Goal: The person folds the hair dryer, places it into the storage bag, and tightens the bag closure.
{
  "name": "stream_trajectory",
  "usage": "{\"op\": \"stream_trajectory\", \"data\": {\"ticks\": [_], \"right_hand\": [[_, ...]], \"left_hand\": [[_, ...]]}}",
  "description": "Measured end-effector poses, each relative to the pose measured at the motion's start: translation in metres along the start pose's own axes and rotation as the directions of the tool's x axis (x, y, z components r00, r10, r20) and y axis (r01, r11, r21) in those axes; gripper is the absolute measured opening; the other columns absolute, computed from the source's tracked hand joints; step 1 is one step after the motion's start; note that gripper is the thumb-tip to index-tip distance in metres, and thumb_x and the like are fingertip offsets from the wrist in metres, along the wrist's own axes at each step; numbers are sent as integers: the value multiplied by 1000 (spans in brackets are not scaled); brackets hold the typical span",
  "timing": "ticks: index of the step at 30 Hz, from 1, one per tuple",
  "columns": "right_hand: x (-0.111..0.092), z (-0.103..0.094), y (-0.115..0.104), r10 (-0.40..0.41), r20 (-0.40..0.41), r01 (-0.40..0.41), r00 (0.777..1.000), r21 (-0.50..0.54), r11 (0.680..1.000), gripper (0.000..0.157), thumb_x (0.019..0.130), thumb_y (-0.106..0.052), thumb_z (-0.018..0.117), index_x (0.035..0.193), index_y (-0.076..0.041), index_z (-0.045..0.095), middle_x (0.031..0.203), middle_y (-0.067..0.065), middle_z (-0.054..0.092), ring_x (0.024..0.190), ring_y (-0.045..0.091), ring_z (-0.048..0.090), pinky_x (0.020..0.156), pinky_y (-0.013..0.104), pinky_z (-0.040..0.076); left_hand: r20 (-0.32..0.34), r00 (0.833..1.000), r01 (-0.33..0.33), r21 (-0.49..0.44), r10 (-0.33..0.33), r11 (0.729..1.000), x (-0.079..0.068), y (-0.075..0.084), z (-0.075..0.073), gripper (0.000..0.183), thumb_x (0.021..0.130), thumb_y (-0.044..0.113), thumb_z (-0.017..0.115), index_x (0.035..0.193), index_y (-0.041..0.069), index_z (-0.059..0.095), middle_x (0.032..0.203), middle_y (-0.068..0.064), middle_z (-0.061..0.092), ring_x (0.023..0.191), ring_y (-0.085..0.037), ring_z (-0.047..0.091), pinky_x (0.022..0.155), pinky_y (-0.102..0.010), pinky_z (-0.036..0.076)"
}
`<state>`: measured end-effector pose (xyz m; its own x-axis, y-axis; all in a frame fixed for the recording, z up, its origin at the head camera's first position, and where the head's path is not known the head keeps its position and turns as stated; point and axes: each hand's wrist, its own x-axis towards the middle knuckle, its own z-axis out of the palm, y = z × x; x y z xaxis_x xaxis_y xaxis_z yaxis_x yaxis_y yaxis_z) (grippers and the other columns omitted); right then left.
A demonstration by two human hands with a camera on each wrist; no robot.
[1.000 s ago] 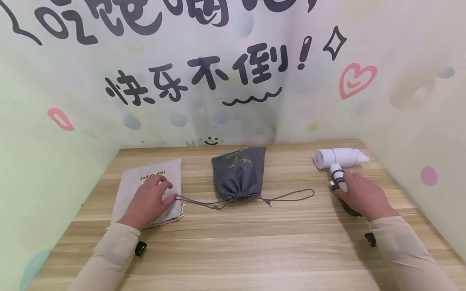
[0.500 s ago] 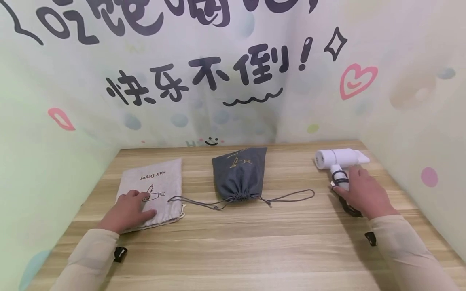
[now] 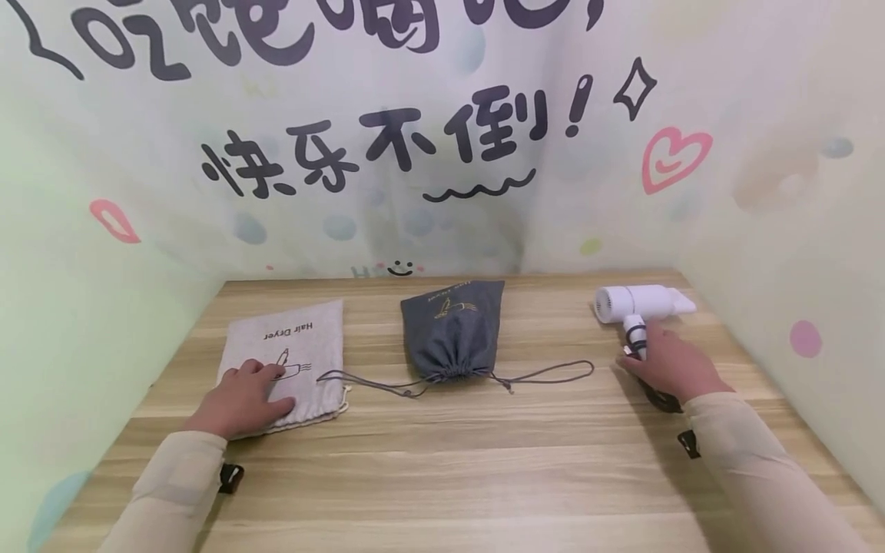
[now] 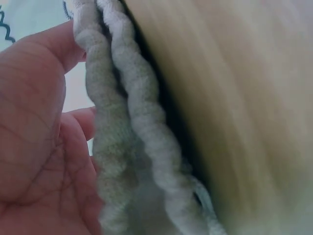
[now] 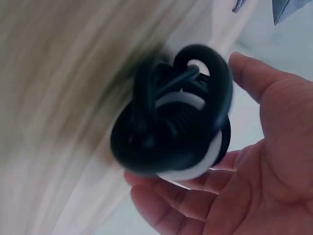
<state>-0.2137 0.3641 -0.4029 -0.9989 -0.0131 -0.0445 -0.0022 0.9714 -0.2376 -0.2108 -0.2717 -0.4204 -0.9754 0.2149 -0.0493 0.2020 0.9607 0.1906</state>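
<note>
On the left of the table in the head view lies a pale linen drawstring bag (image 3: pixel 311 338), printed with a hair dryer drawing. My left hand (image 3: pixel 238 399) rests on its lower left part with relaxed fingers. In the left wrist view the bag's gathered mouth (image 4: pixel 110 112) runs alongside the palm. At the right, a white hair dryer (image 3: pixel 643 303) lies with its nozzle pointing right. My right hand (image 3: pixel 677 365) wraps the handle, thumb on one side and fingers on the other. A black cord (image 5: pixel 215 88) is coiled around that handle.
A dark grey drawstring bag (image 3: pixel 452 330) with gold print lies mid-table, its mouth drawn tight. Its cord loops spread both ways, the left loop (image 3: pixel 366 382) reaching over the linen bag. A printed cloth wall (image 3: pixel 387 184) stands behind the table.
My left hand has moved down and left, away from the dark bag's cord end, uncovering the linen bag's print. The right hand has stayed at the hair dryer handle.
</note>
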Motion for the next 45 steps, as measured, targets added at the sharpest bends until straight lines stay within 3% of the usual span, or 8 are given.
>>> {"op": "stream_trajectory", "data": {"ticks": [8,20,34,40,45], "right_hand": [[1,0,-5,11,47,-11,999,1,1000,72,86,-35,72,122,15,34,87,29,57,72,36,59,62,53,49],[6,5,-8,-39,17,39,999,-43,998,59,84,-24,74,108,17,37,76,26,57,66,38,59,59,54,50],[6,3,-7,5,28,-4,1000,-23,1000,54,82,-20,73,106,14,39,79,27,57,69,39,59,61,55,49],[8,0,-3,14,37,-15,999,18,1000,45,82,-15,64,105,14,38,81,27,55,68,37,55,61,53,49],[7,-2,-3,36,44,-38,998,33,999,45,94,-19,51,112,18,35,85,34,54,70,39,56,62,54,49]], "left_hand": [[28,1000,12,-7,-12,1000,1,1,-4,64,82,45,69,128,1,59,119,-29,51,100,-49,50,65,-58,49],[101,995,25,-12,-24,1000,5,4,-15,62,81,42,69,125,0,58,117,-30,48,97,-48,47,70,-57,48],[120,992,34,-50,-27,998,8,5,-15,61,80,42,71,123,1,58,116,-29,48,97,-47,47,71,-57,48],[130,991,40,-52,-33,998,9,6,-15,61,80,42,71,123,1,58,116,-30,48,98,-47,47,70,-57,48],[132,990,48,-52,-40,998,10,5,-13,60,80,42,71,123,1,58,117,-30,47,98,-47,47,69,-57,48]]}}
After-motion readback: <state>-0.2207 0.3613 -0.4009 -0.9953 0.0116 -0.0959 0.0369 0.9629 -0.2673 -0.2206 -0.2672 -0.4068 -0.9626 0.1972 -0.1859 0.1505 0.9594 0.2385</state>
